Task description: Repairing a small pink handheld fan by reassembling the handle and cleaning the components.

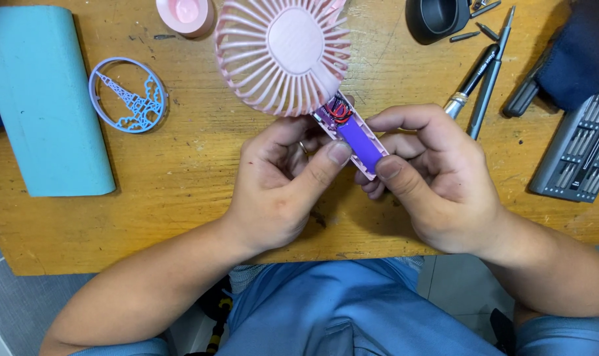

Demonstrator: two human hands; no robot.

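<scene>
Both hands, left hand (279, 178) and right hand (431, 175), pinch the opened handle of the pink fan (286, 53) above the counter (180, 165), thumbs on its purple battery (362, 142); likely battery removal, needing a careful pry.

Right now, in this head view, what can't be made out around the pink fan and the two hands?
- Lower end of the fan handle: hidden by the left hand and right hand.
- Fan head: top cut off by the frame's upper edge.
- Red wires in the open handle: too small to trace.
- Bits in the grey bit case: too small; case cut off at right.
- Black cup: cut off at top.
</scene>
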